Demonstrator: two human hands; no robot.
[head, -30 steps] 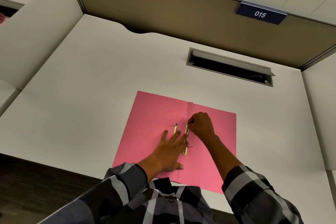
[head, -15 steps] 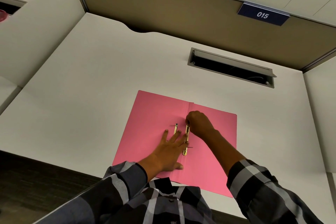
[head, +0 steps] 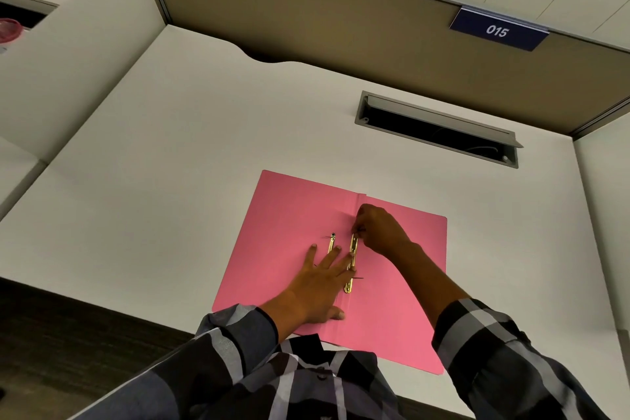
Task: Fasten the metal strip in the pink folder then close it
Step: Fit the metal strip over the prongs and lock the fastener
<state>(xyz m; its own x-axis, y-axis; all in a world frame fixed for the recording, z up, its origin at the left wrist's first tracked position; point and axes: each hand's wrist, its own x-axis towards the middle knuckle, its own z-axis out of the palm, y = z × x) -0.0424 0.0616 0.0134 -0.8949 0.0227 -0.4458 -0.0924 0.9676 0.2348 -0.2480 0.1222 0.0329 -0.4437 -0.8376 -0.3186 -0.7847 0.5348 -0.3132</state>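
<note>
Right hand farther up metal strip

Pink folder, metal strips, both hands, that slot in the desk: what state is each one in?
Pink folder: open, flat on the desk.
Long metal strip: lying along the fold.
Short metal strip: loose, left of the fold.
Left hand: spread flat, pressing down.
Right hand: pinching the long strip's top end.
Cable slot: lid open.

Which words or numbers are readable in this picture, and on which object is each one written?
"015": white digits on the dark blue plate fixed to the top edge of the desk partition.
No other text is visible: the pink folder, the metal strip and the desk show no print.
</note>
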